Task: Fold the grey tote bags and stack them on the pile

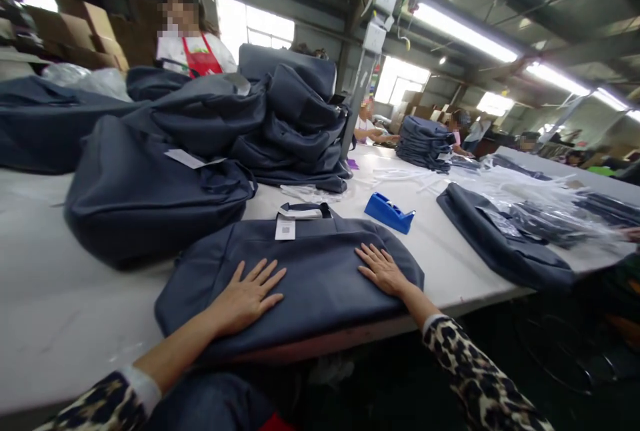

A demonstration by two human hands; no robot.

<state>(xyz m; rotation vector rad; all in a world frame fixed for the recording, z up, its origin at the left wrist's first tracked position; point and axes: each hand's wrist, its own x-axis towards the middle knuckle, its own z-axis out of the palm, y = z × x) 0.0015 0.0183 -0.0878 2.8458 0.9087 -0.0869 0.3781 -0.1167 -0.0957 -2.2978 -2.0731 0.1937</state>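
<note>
A dark blue bag (310,271) lies flat along the front edge of the white table, its handle at the far side. From that handle hangs a white tag (285,229) with a square printed code. My left hand (249,294) rests palm down on the left half of the bag, fingers spread. On the right half lies my right hand (384,269), also flat with its fingers stretched out. Neither hand grips anything. Just behind the bag, to the right, stands a blue tape dispenser (390,212).
A fuller dark blue bag (160,197) sits at the left, with a heap of bags (300,117) behind it. Another bag (495,237) lies at the right beside clear plastic packaging (565,217). A metal post (361,91) rises from the table (30,271). A co-worker in a red apron (203,54) stands opposite.
</note>
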